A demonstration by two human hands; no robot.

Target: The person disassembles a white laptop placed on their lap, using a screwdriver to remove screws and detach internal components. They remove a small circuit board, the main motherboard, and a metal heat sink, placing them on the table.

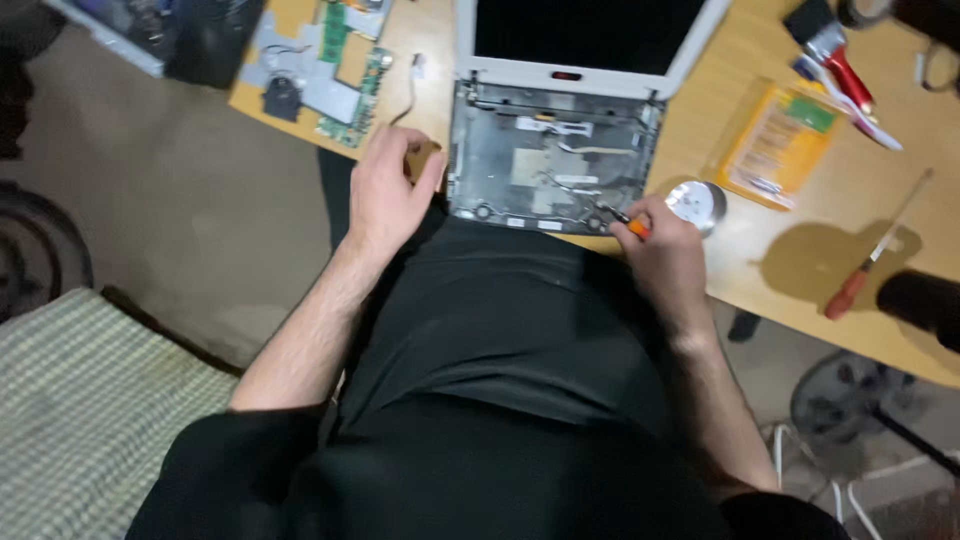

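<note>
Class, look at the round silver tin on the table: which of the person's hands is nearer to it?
Right. The right hand, holding a small orange screwdriver, is just left of the tin. The left hand rests at the far side of the laptop base.

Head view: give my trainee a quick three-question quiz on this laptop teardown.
1. True or false: the right hand holds an orange-handled screwdriver at the opened laptop.
2. What rests under the left hand?
A. the table edge
B. the circuit board
3. Which loose tool lies on the table far right of the laptop?

Key: 1 true; 2 A; 3 the red-handled screwdriver.
</note>
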